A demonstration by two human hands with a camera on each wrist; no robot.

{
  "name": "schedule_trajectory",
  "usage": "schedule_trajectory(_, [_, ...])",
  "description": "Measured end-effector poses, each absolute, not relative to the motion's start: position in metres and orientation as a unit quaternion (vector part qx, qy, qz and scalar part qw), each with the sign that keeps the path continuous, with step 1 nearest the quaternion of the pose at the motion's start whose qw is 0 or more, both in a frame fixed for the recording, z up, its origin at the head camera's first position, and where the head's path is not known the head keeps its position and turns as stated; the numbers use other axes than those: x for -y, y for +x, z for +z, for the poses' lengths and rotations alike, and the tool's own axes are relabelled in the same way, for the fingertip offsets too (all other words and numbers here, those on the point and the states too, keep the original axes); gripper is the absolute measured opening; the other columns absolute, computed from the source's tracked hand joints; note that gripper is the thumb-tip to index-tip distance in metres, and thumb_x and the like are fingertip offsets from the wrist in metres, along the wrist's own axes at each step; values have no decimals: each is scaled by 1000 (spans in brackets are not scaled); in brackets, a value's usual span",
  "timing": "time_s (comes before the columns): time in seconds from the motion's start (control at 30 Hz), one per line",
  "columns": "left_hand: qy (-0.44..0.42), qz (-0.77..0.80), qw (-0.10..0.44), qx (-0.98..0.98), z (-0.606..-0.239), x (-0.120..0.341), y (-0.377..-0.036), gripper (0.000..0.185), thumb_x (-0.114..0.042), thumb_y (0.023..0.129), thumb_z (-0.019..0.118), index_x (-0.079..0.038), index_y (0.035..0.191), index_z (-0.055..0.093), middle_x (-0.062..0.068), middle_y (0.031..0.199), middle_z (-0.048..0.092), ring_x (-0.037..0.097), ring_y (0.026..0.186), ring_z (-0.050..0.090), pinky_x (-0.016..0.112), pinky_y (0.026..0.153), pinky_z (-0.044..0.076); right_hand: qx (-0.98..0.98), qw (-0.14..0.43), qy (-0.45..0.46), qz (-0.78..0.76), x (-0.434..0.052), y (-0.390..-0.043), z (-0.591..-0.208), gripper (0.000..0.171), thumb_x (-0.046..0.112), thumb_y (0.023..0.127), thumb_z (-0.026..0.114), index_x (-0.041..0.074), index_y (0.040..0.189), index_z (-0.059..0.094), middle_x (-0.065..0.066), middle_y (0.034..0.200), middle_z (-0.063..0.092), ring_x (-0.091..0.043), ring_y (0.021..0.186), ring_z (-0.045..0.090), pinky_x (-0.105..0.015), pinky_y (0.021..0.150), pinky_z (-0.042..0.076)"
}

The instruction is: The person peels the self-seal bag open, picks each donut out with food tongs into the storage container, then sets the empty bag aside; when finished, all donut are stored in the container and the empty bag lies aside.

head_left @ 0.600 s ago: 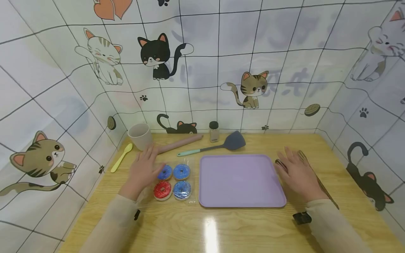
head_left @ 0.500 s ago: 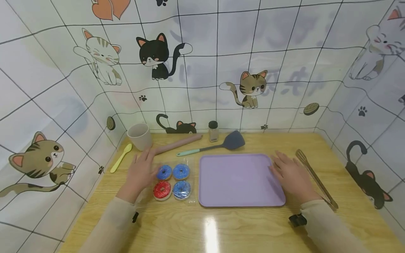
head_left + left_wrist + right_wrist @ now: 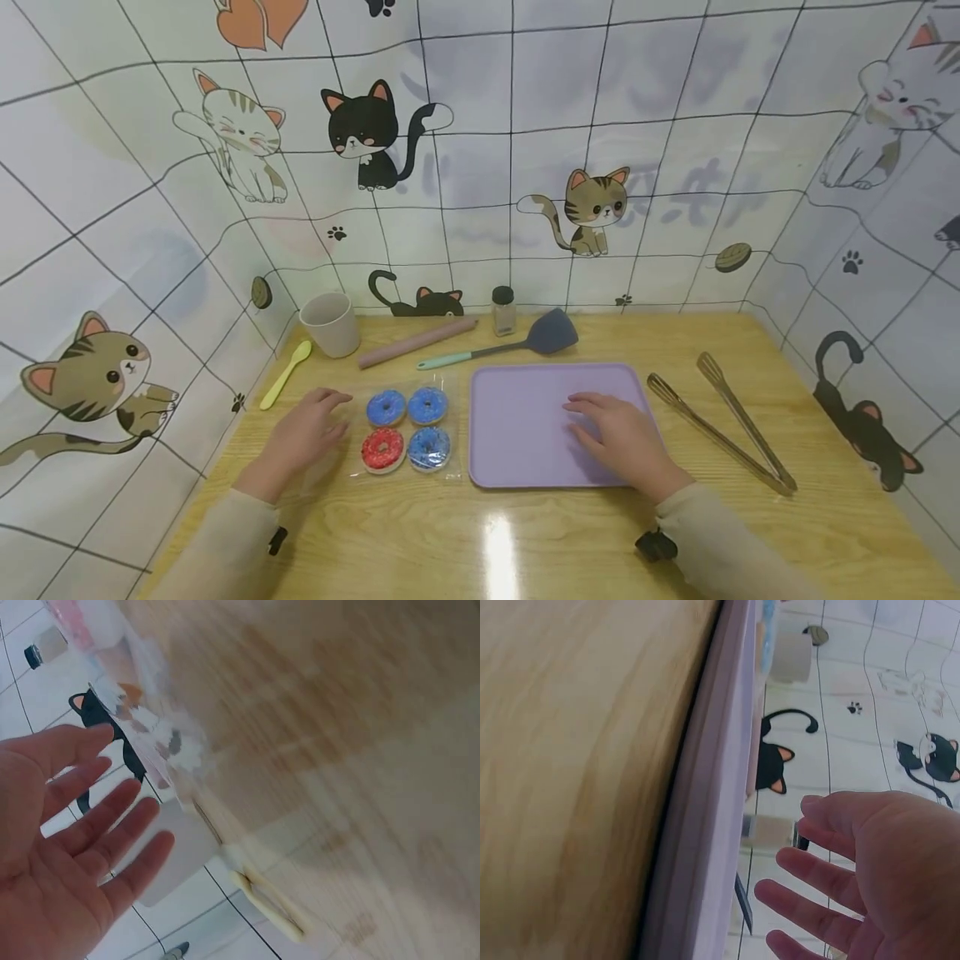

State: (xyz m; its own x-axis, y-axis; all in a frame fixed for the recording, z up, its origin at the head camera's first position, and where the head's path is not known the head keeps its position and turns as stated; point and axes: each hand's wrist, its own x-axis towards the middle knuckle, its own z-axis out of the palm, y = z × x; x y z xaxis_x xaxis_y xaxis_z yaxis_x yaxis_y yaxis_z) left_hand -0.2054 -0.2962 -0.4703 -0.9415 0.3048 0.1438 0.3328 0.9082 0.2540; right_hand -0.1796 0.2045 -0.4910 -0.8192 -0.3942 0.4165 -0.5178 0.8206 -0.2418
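My left hand, fingers relaxed and slightly bent, is just left of a clear plastic pack holding several toy donuts, among them a red donut and a blue donut. Nothing is between its fingers in the left wrist view. Over the right part of a lilac tray hovers my right hand, its fingers spread loosely and holding nothing. In the right wrist view the tray's rim runs beside the fingers. Metal tongs lie with arms apart on the table, right of the tray.
Along the back stand a pale cup and a black-capped shaker jar. Before them lie a rolling pin and a spatula with a mint handle. A yellow spoon lies at the left. Cat-printed walls enclose the table.
My right hand has moved left from above the tongs to over the tray, uncovering the tongs. My left hand has drawn back toward me and left, off the donut pack's edge.
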Motion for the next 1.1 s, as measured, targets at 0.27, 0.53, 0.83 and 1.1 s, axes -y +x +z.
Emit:
schedule_trajectory(0.27, [-212,-174,17,961,-468,313,-204,33,-8,95,73,1,126,69,21,131,64,44,123,61,60,104,49,931,129,272,205,-164,-181,-494,31,26,93,79,14,121,75,-4,129,72,-25,121,68,-46,103,54])
schedule_trajectory(0.53, [-232,-184,-31,955,-470,319,-208,35,-4,90,77,-1,124,71,18,128,67,43,121,63,60,102,51,921,90,307,223,-131,-181,-489,29,26,93,79,15,119,76,-1,129,71,-23,122,67,-43,106,52])
schedule_trajectory(0.83, [-270,-188,-45,943,-466,315,-217,35,-6,86,81,1,119,73,18,126,68,44,120,63,60,103,50,908,57,341,236,-96,-186,-491,30,30,96,74,18,124,74,2,132,70,-20,125,64,-41,108,51])
schedule_trajectory(1.1, [-288,-191,-53,937,-471,318,-219,32,-3,79,84,-4,110,77,13,116,70,37,109,67,57,96,53,893,44,379,237,-70,-182,-495,30,29,95,75,19,124,73,3,130,67,-17,123,62,-36,106,51])
